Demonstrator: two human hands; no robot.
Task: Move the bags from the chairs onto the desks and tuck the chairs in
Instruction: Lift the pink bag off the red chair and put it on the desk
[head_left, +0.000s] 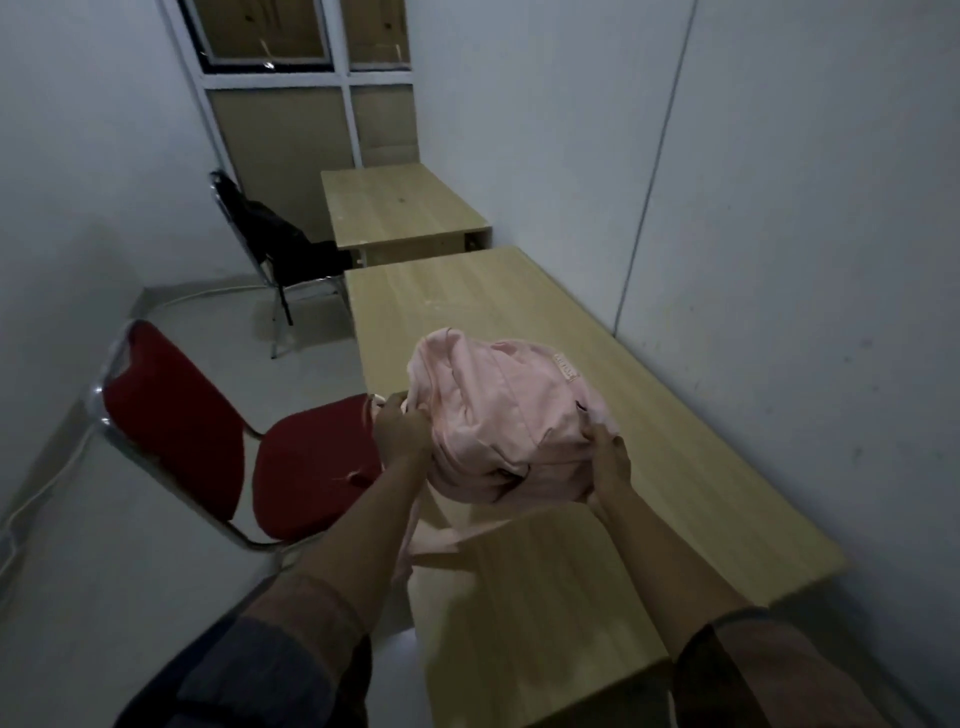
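A pink bag (498, 410) sits over the left edge of the near wooden desk (649, 441), one strap hanging down off the edge. My left hand (402, 428) grips the bag's left side and my right hand (608, 457) holds its right lower side. The red padded chair (208, 431) with a chrome frame stands pulled out to the left of the desk, its seat bare. Farther back, a black bag (280, 239) lies on a second chair (275, 291) beside the far desk (400, 208).
White walls close in on both sides, and a framed window panel (311, 104) stands at the back. A white cable (52, 483) runs along the floor by the left wall. Grey floor shows between the chairs.
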